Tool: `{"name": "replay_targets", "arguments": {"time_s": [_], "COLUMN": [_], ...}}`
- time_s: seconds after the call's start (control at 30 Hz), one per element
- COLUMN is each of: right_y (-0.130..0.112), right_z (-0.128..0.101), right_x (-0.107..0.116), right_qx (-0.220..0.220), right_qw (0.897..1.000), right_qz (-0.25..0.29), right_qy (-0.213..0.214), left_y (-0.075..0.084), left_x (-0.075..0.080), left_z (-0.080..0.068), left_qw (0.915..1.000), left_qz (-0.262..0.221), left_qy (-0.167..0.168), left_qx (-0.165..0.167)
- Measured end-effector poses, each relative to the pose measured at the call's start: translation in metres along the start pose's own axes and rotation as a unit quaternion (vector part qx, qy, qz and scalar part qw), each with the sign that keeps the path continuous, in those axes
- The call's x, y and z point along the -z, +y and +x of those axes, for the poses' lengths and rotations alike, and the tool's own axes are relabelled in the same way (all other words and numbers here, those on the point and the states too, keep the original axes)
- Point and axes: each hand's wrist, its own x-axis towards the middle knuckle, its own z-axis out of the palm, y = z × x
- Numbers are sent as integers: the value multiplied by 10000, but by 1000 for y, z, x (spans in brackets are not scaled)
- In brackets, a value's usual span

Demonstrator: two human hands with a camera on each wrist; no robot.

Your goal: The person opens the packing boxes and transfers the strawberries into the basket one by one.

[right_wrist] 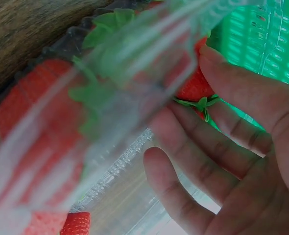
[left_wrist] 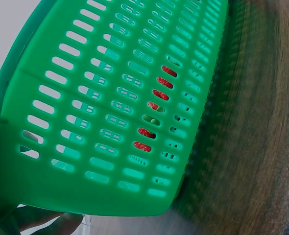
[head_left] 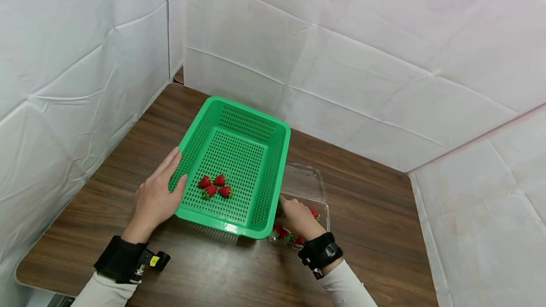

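A green perforated basket (head_left: pixel 245 155) stands on the table, with several red strawberries (head_left: pixel 210 191) on its floor towards the near left. My left hand (head_left: pixel 158 200) grips the basket's left side, thumb at the rim and fingers along the outside. Right of the basket lies a clear plastic box (head_left: pixel 327 217) holding more strawberries (head_left: pixel 279 232). Inside that box my right hand (head_left: pixel 300 219) pinches a strawberry (right_wrist: pixel 193 85) between thumb and fingers, its green cap pointing down in the right wrist view. The box's wall partly blurs the other berries there.
The box's clear lid (head_left: pixel 303 181) is folded back towards the far side, close by the basket's right wall. A brown wood-grain table (head_left: pixel 367 212) carries everything. White sheeted walls (head_left: pixel 341 65) rise along the back and both sides.
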Motion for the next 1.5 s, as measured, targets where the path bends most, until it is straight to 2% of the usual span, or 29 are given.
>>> {"name": "replay_targets", "arguments": {"time_s": [0.27,0.73,0.9,1.1,1.27,1.5], "right_y": [-2,-1,-2,-2,-2,-1], "right_z": [-1,-9,-13,-17,-20,-24], "right_x": [4,12,16,24,30,37], "right_qx": [-78,75,-40,-144,-270,-207], "right_qw": [10000,9998,9997,9991,9992,9988], "right_qz": [-53,125,225,302,152,170], "right_qy": [-19,146,102,243,243,406], "left_y": [1,2,2,2,1,1], "left_x": [0,1,1,1,1,1], "left_z": [0,0,0,0,0,0], "left_qw": [10000,10000,10000,10000,10000,10000], "left_qz": [-25,-14,-14,17,36,60], "left_qy": [53,37,47,-13,-22,-3], "left_qx": [-30,-50,-75,-30,-21,-9]}}
